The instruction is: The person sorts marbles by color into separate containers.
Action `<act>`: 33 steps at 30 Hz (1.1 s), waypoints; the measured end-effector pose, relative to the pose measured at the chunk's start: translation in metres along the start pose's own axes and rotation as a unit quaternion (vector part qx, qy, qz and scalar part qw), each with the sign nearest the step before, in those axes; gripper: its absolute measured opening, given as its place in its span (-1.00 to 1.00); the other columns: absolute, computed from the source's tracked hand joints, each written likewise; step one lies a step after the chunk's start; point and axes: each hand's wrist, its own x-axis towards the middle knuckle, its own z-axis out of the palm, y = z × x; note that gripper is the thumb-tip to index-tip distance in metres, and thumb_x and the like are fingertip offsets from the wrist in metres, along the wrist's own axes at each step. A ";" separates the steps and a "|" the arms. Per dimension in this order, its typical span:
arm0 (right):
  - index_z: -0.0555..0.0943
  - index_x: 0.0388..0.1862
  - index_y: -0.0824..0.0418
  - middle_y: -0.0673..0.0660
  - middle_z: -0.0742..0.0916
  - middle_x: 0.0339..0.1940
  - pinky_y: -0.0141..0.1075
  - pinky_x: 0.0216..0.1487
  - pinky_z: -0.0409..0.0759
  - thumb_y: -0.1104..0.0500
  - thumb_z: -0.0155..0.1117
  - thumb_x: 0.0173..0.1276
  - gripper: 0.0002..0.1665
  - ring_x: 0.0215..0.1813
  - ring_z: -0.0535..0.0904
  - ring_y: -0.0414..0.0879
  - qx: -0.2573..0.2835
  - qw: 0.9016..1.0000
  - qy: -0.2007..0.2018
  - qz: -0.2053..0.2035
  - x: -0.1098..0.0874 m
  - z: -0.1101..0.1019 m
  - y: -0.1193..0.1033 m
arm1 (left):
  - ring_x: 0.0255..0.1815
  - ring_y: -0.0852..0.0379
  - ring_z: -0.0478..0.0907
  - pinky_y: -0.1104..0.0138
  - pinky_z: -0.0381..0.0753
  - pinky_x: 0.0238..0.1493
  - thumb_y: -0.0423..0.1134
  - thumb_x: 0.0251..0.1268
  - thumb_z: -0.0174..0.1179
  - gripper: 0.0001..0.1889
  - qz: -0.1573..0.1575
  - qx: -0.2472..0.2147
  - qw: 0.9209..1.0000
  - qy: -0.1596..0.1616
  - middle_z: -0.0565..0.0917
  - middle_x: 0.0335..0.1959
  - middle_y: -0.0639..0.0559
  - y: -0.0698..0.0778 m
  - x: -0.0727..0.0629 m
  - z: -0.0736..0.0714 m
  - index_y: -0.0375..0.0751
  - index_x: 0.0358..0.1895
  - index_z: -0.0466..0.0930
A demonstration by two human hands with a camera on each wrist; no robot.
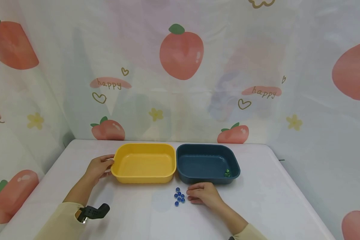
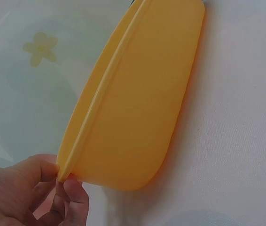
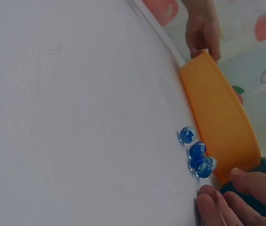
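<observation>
My left hand point(image 1: 98, 167) pinches the left end of the yellow bin point(image 1: 144, 180). In the left wrist view its fingers are at the corner of the bin's rim point(image 2: 93, 106). Several blue glass marbles point(image 1: 179, 193) lie in a loose cluster on the white tabletop, in front of where the two bins meet. Just right of them is my right hand point(image 1: 205, 195), its fingers pointing left toward the marbles and holding nothing. A dark blue bin point(image 1: 204, 180) stands directly behind this hand. Inside its front right corner sit some small green marbles point(image 1: 227, 173).
Both bins stand side by side, ends close together, on the white-covered table point(image 1: 132, 213). A printed fabric backdrop point(image 1: 198, 100) with peaches and flowers rises behind the table and along both sides. A black strap point(image 1: 93, 211) wraps the left wrist over the sleeve.
</observation>
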 end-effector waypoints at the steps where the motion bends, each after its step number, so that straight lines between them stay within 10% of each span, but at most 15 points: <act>1: 0.64 -0.04 0.51 0.24 0.78 -0.27 -0.21 -0.24 0.75 0.27 0.36 0.29 -0.65 -0.31 0.75 -0.05 -0.006 1.000 0.003 -0.001 0.003 0.000 0.003 | -0.07 0.01 0.54 0.42 0.70 -0.21 -0.21 0.49 0.02 -0.49 0.002 0.000 1.000 -0.001 0.46 0.26 -0.33 0.000 0.000 0.000 -0.28 0.43 0.31; 33: 0.73 -0.20 0.40 0.17 0.80 -0.38 -0.28 -0.34 0.74 0.25 0.49 0.16 -0.73 -0.38 0.74 -0.11 -0.068 0.997 0.008 -0.022 0.008 0.011 -0.002 | -0.03 -0.01 0.54 0.42 0.70 -0.21 -0.19 0.48 0.03 -0.49 0.004 0.001 1.000 0.003 0.45 0.27 -0.33 -0.003 0.001 0.001 -0.27 0.42 0.32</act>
